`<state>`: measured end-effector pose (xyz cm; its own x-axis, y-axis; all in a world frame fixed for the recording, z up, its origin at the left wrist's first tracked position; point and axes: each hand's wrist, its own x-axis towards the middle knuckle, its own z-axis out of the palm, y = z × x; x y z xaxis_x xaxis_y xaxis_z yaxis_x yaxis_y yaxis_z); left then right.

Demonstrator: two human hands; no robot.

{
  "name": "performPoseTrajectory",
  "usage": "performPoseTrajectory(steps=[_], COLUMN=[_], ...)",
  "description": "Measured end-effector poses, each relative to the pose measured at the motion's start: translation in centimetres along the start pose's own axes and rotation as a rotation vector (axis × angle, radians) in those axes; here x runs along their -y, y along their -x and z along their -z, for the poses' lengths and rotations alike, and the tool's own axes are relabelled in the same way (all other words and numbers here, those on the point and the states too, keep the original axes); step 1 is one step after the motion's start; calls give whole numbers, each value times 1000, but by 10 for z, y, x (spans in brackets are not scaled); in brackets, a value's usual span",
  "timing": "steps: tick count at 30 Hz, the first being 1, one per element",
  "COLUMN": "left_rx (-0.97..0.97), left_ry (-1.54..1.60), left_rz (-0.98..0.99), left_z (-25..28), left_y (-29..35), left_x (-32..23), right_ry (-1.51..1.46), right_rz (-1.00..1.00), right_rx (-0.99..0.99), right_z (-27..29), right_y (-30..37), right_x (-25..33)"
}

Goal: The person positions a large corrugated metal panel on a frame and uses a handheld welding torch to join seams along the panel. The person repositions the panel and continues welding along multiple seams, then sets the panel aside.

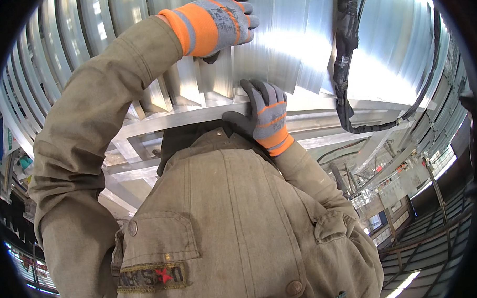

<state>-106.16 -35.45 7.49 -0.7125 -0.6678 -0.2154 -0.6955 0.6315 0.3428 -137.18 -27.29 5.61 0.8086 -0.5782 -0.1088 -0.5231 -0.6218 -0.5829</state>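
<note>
Long silvery metal profiles (186, 85) stand side by side in a row in front of my body. My left hand (218, 23), in a grey and orange work glove, is up at the top of the view. Its fingers curl round one of these profiles, and the thumb shows underneath. Lower and closer to my chest, my right hand (266, 114) wears a matching glove. Its fingers reach over a pale metal bar (190, 115) that runs crosswise at the profiles' ends, with the thumb on the near side. The fingertips of the left hand are partly hidden.
A black taped cable bundle (346, 66) hangs down right of my hands and loops off to the right. Broad shiny metal sheeting (387, 49) lies behind it. Below the crossbar is a metal frame (128, 150). Stacked metal lengths (442, 126) stand at far right.
</note>
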Motion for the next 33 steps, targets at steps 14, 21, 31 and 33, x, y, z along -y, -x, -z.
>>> performPoseTrajectory(steps=[14, 21, 31, 33], left_rx=[181, -27, -34, 46], left_ry=[-20, -89, -61, -113], left_rz=[103, 61, 34, 18], left_z=[-13, -45, -31, -23], left_y=[-22, -6, -1, -6], left_x=[-1, -7, -67, -71], right_ry=[180, 241, 338, 287], right_rz=[134, 112, 144, 203], right_rx=[-28, 133, 90, -131], right_z=[-32, -18, -16, -19], right_y=[31, 33, 32, 32], right_x=[-27, -22, -17, -15])
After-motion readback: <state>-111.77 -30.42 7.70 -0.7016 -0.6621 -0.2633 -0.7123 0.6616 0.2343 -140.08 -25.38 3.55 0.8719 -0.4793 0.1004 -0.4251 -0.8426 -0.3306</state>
